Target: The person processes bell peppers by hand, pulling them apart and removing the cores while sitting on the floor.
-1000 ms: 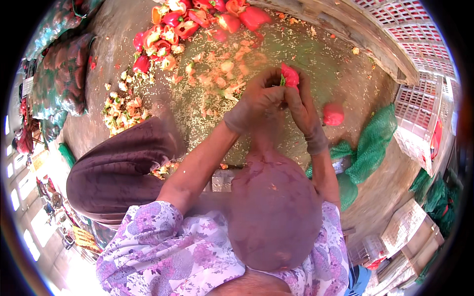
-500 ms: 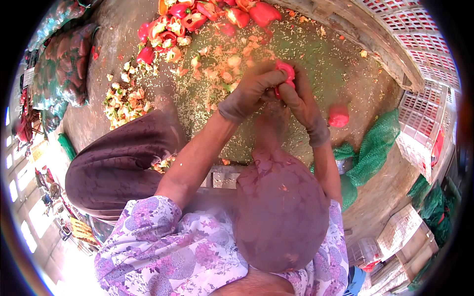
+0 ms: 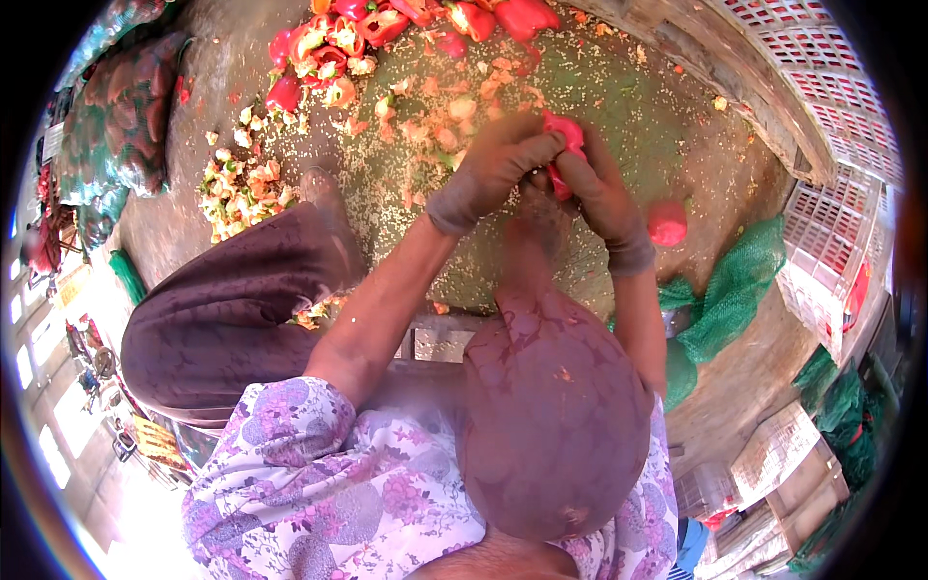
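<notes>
Cores (image 3: 242,201), too many to count, form one heap well left of the hands. Left hand (image 3: 491,169) curls inward, forearm slanting up. One red pepper (image 3: 565,135) is pinched between both hands — thumbs pressed close. Right hand (image 3: 604,193) bends in, forearm steeper — one loose pepper (image 3: 667,223) just right of it, green netting (image 3: 739,285) beyond.

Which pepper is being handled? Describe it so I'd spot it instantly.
From the big floral shirt, look up to the left hand and right hand, close together. Between them is a red pepper, the only one held; nearby peppers lie on the ground.
</notes>
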